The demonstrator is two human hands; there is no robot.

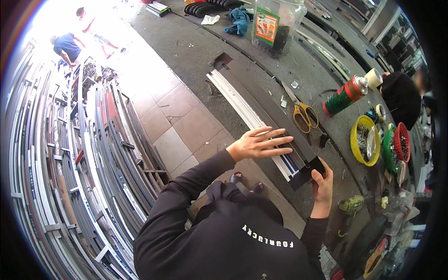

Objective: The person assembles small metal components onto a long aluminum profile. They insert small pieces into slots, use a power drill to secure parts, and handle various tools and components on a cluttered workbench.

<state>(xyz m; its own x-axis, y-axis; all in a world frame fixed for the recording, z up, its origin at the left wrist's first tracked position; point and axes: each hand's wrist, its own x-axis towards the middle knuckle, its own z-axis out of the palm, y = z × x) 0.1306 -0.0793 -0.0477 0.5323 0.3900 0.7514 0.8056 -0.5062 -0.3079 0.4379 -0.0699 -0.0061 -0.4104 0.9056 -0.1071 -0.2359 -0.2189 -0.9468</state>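
A long dark grey metal profile (268,105) with a pale ribbed strip (238,100) along its left side lies slantwise at the bench's edge. My left hand (261,143) rests flat across it near its lower end, fingers stretched out and slightly apart. At that same end, my right hand (323,184) grips a black end piece (318,165), thumb up and its other fingers partly hidden. Another black end piece (222,59) sits at the profile's far end. Scissors with yellow handles (305,118) lie just right of the profile.
On the bench (186,44) stand a red and green spray can (345,95), a clear plastic jar (277,28) and a yellow basket (365,141) of small parts. A green drill (351,204) lies nearer. Racked metal bars (70,172) fill the left. Two people are far off; another is at right.
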